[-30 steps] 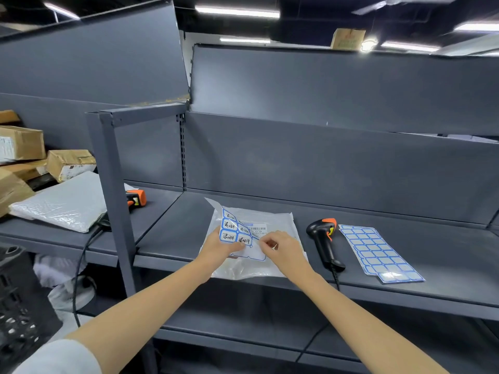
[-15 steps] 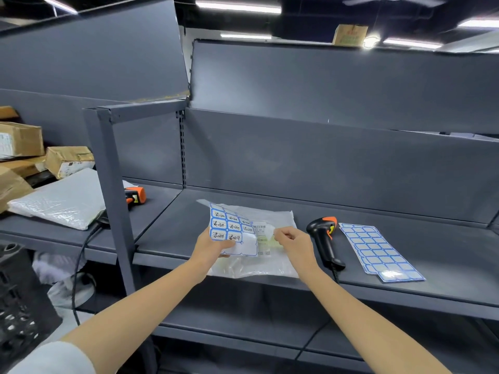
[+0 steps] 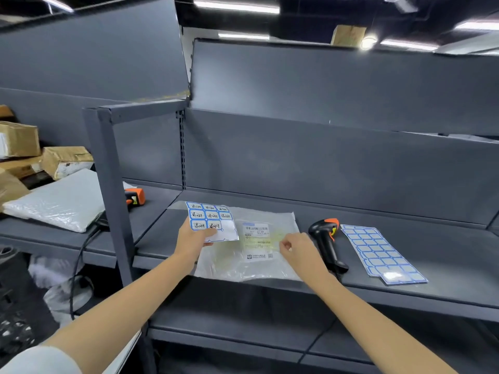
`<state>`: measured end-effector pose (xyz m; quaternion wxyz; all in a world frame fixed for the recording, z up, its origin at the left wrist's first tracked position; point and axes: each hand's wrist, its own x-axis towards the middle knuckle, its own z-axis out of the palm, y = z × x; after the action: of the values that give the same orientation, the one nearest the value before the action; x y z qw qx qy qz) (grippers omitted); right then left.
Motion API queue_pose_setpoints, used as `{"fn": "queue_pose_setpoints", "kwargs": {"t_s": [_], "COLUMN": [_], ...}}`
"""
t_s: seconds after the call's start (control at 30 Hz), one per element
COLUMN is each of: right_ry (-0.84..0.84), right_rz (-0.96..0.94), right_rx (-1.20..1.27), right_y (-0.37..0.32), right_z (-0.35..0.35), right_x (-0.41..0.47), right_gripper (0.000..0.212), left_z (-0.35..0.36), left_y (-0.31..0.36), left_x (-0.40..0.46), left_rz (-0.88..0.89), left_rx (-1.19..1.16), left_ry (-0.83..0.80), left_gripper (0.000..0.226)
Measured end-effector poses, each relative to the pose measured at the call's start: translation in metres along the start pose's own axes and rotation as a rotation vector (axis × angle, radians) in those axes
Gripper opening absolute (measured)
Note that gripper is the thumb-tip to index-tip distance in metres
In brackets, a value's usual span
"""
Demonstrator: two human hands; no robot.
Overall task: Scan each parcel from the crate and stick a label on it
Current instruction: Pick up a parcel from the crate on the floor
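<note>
A clear plastic parcel [image 3: 243,265] with a white shipping slip [image 3: 256,236] lies flat on the grey shelf [image 3: 405,295]. My left hand [image 3: 193,238] holds a small sheet of blue-framed handwritten labels [image 3: 210,218] over the parcel's left part. My right hand [image 3: 297,251] hovers over the parcel's right side with thumb and forefinger pinched together; a peeled label between them cannot be made out. A black and orange barcode scanner [image 3: 326,241] lies just right of the parcel.
A larger sheet of blank blue-framed labels [image 3: 380,253] lies right of the scanner. A second orange scanner [image 3: 135,197], a white padded mailer [image 3: 59,201] and cardboard boxes [image 3: 64,160] sit on the left shelf. A black crate [image 3: 13,306] stands at lower left.
My left hand carried the label sheet left, off the shipping slip. My right hand drew away from the sheet to the right, fingers pinched, and now hovers over the parcel.
</note>
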<state>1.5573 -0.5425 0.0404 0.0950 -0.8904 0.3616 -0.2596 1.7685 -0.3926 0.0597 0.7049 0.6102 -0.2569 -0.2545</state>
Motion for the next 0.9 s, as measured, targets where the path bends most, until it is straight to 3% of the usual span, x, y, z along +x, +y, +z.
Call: {"fn": "queue_pose_setpoints", "kwargs": {"t_s": [0.13, 0.33, 0.53, 0.8, 0.9], "right_ry": [0.030, -0.173, -0.285, -0.368, -0.306], "right_rz": [-0.133, -0.144, -0.178, -0.077, 0.027], "right_rx": [-0.137, -0.267, -0.197, -0.215, -0.107], "right_y": [-0.010, -0.008, -0.002, 0.006, 0.004], "right_z": [0.009, 0.017, 0.011, 0.012, 0.007], "right_x": [0.005, 0.004, 0.005, -0.005, -0.005], "right_gripper": [0.021, 0.031, 0.035, 0.047, 0.044], "left_z": [-0.005, -0.010, -0.009, -0.006, -0.004], "left_y": [0.005, 0.004, 0.003, 0.000, -0.001], "left_x": [0.007, 0.012, 0.013, 0.009, 0.008], "left_rz": [-0.002, -0.014, -0.021, -0.027, -0.037], "left_rx": [0.005, 0.012, 0.030, 0.026, 0.024], "left_ry": [-0.028, -0.070, -0.080, -0.110, -0.118], "left_gripper": [0.039, 0.043, 0.041, 0.044, 0.044]}}
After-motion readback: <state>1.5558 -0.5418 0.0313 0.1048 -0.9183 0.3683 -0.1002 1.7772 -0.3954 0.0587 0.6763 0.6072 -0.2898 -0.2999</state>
